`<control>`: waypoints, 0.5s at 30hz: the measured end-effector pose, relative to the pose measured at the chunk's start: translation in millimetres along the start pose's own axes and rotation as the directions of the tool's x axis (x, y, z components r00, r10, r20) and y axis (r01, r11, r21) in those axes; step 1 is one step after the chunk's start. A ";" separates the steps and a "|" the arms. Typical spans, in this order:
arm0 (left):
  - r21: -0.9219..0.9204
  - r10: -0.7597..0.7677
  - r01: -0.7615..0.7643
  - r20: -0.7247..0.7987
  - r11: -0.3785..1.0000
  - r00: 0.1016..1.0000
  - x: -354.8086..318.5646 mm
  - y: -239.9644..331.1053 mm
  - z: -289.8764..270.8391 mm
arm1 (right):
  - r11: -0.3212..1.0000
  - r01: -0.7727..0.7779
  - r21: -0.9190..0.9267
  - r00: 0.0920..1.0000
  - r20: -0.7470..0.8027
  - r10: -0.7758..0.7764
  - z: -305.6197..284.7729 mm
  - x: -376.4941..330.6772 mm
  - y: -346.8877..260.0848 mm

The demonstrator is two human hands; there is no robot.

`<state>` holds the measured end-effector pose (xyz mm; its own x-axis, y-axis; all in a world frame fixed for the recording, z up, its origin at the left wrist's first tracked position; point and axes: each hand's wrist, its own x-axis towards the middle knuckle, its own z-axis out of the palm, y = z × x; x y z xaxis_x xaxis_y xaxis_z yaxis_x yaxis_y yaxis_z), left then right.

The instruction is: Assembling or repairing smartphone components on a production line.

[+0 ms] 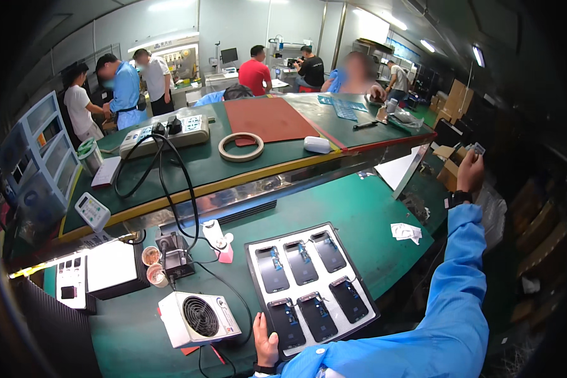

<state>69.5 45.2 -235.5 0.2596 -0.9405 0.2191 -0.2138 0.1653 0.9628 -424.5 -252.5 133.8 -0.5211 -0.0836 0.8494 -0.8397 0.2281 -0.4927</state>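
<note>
My left hand (265, 342) rests on the near left corner of a black tray (254, 269) that carries several dark phone screens (301, 261) in two rows on a white liner. The tray lies on the green bench mat in front of me. My right hand (470, 170) is stretched far out to the right, above cardboard boxes beside the bench, with a small flat pale item (479, 148) pinched at its fingertips. A dark watch sits on that wrist, and both arms wear blue sleeves.
A small white fan unit (198, 318), a black holder with cables (173, 253), a white hot plate (110, 266) and a crumpled wipe (407, 232) sit on the bench. The raised shelf holds a power strip (164, 133), tape ring (240, 147) and red mat (268, 118). Several people work beyond.
</note>
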 end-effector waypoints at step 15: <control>0.010 -0.047 0.048 -0.066 0.999 0.997 -4.7 -1.8 2.2 | 0.805 0.482 -0.346 0.822 0.496 -0.279 4.1 69.1 -117.8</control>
<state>66.5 48.7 -238.6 0.3311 -0.9256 0.1833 -0.2105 0.1169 0.9706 -362.1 -289.1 249.8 -0.2697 -0.6133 0.7424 -0.8742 0.4792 0.0783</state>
